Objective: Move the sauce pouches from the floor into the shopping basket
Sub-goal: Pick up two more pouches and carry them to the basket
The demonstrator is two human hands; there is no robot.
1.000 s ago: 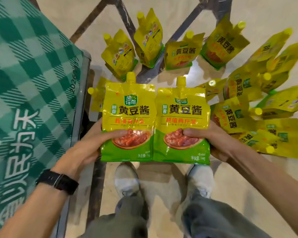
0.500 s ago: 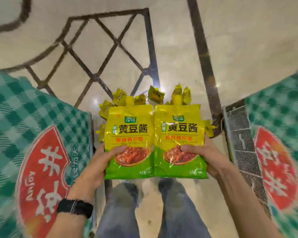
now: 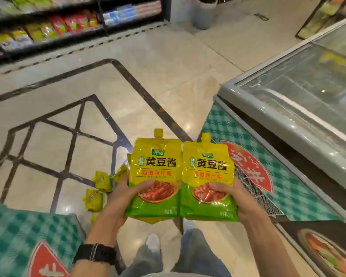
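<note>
Two items are off the floor (image 3: 168, 80), one to each of the hands. The left hand (image 3: 118, 198) grips the left pouch (image 3: 155, 172) at its lower outer edge, thumb laid across the printed front and fingers hidden behind. The right hand (image 3: 242, 198) grips the right pouch (image 3: 208, 174) in the same way at its lower outer edge. Neither hand has a free finger for anything else.

Attitude: both pouches stand upright with their faces to the camera. Their spouts point up and away from the person, so the long axis is vertical in view. The inner edges meet or very nearly meet.

Shopping basket: not in view, so no bearing from the hands to it can be stated.

Surroundings: a chest freezer (image 3: 288, 108) lies to the right, nearest the right hand. The loose pouches (image 3: 102, 181) lie on the floor low and to the left, near the left hand and partly hidden behind the left pouch.

Judgement: this is the carrying step, with the deposit not yet made. The coming move depends on which side the basket appears. The hand on that side should lower its pouch first, base down, while the other waits. The grips sit low on each pouch, so the upper part may fold over the thumb during a tilt.
</note>
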